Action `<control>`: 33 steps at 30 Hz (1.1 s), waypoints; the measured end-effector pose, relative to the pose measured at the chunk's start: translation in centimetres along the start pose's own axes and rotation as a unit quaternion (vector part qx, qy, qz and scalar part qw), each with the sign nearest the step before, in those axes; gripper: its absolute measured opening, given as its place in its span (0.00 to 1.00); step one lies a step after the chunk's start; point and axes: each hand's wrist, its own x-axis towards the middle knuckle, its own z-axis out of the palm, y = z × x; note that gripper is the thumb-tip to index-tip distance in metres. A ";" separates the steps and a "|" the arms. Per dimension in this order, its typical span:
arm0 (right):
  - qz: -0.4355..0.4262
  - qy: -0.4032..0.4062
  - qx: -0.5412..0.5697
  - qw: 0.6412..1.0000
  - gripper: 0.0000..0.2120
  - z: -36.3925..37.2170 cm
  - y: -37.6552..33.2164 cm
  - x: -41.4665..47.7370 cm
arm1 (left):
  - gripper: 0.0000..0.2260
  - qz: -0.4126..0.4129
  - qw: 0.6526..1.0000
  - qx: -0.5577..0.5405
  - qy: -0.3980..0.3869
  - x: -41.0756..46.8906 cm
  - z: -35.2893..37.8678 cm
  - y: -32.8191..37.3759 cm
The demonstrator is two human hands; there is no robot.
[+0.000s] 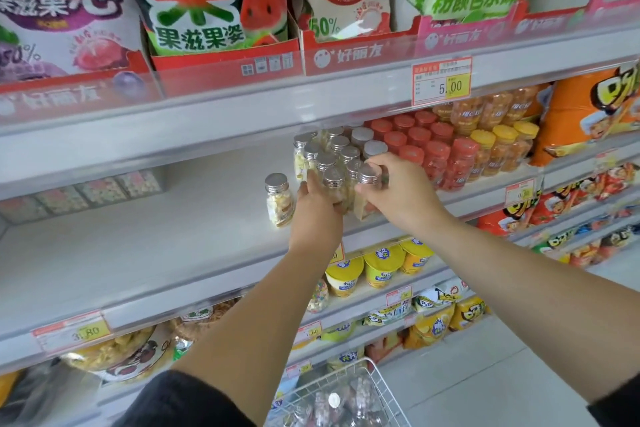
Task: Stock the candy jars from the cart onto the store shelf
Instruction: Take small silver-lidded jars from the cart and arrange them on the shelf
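Candy jars [337, 149] are standing clustered on the shelf [138, 236]. The left hand [317, 211] is gripping 1 front jar [334, 185], the right hand [401, 194] is clasping the neighbouring jar [367, 178]; 1 lone jar [278, 199] is standing just left.

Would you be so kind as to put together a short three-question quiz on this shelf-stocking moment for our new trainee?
1. True or false: the cart holds jars waiting to be shelved.
2. Which cap colour stands directly right of the silver-capped jars? A red, B yellow, C green.
3. How many jars stand alone on the shelf, left of the left hand?

Key: 1 true; 2 A, the red-capped jars; 3 one, the lone jar.
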 end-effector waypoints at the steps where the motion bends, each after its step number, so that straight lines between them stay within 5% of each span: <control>1: 0.000 0.003 -0.001 1.000 0.14 0.2 0.1 0.2 | 0.29 -0.003 1.000 0.004 -0.001 0.4 0.2 -0.1; 15: -0.020 0.001 -0.046 0.999 0.13 1.8 0.0 0.7 | 0.34 0.003 1.000 0.030 -0.002 0.9 0.7 -0.2; 19: -0.043 -0.035 -0.104 0.993 0.23 0.7 -0.4 0.3 | 0.33 0.013 0.999 0.053 0.000 0.7 0.5 0.0; 25: -0.125 -0.062 -0.327 0.935 0.22 -1.1 -0.6 0.8 | 0.30 0.015 0.999 0.049 0.007 0.6 0.8 -0.3; 33: -0.192 -0.022 -0.400 0.896 0.21 -1.0 -0.2 1.7 | 0.31 -0.007 0.997 0.073 0.027 0.8 1.4 -0.3</control>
